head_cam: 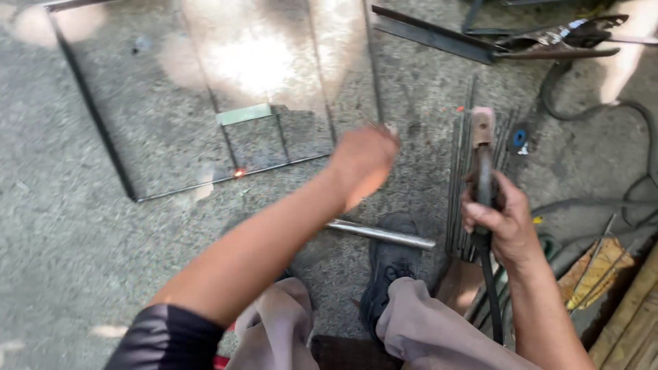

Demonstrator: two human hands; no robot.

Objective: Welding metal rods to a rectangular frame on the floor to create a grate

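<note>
**Welding holder and rod frame on a concrete floor, seen from the head camera**

Nearest the viewer, two knees in grey-beige trousers and a dark shoe (388,264) rest on the rough grey concrete floor (62,247), which is dappled with sunlight. A short bright metal tube (381,234) lies on the floor just beyond the shoe. At lower right lie yellowed dry leaves (595,270) and pale wooden slats (634,318).

The right hand (499,218) has its fingers clenched around the dark handle of a welding electrode holder with a reddish-brown head (482,161); the holder points away from the viewer, and its black cable (490,294) hangs down past the wrist. The holder is over a bundle of thin grey welding rods (458,185) lying on the floor.

The left hand (362,159), motion-blurred, hovers over the floor left of the holder; whether its fingers grip anything cannot be told.

Farther left lies a frame of thin dark steel rods (103,137), with a small orange glowing spot (238,173) at one joint. Farthest, at upper right, lie dark steel bars (432,33).
</note>
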